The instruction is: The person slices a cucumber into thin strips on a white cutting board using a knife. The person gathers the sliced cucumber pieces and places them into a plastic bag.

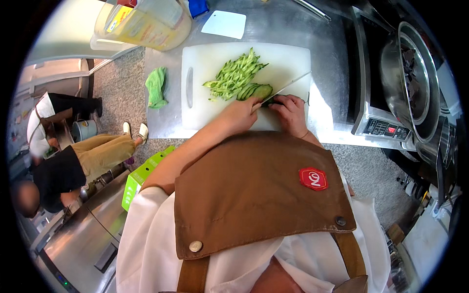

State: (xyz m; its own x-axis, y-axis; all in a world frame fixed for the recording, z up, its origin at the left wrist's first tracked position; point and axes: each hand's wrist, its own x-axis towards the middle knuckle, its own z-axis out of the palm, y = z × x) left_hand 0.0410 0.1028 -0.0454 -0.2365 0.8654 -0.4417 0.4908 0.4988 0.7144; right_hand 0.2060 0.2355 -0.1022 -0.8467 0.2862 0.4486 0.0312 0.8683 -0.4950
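My left hand (240, 114) grips the knife's handle (256, 107); the blade (291, 83) slants up and to the right over a white cutting board (205, 55). Under the curled fingers of my right hand (291, 110) lies a dark green cucumber (273, 102), mostly hidden, close beside the blade. Overlapping cucumber slices (256, 91) rest just left of the blade. Beyond them is a loose pile of cucumber strips (238, 73).
A green cloth (156, 88) lies left of the board, near a large plastic container (157, 29). A white plastic sheet (224, 25) lies behind. At right, a metal bowl (392, 77) with dark pieces stands by an induction cooker (384, 128). Two people (60, 177) are at far left.
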